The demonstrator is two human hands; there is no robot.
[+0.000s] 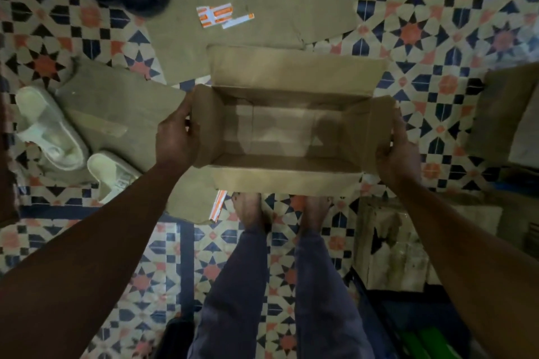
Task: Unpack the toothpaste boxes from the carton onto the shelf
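Note:
I look straight down into a brown cardboard carton (287,178) held in front of me above my bare feet. Its four flaps are folded outward and its inside shows only bare cardboard; no toothpaste boxes are visible in it. My left hand (176,137) grips the carton's left end flap, thumb on top. My right hand (398,148) grips the right end flap the same way. No shelf is in view.
Flattened cardboard sheets (277,3) lie on the patterned tile floor beyond the carton and another piece (116,114) to the left. Orange-and-white scraps (217,16) rest on the far sheet. White sandals (52,128) sit at left, another carton (507,116) at right, dark crates at bottom right.

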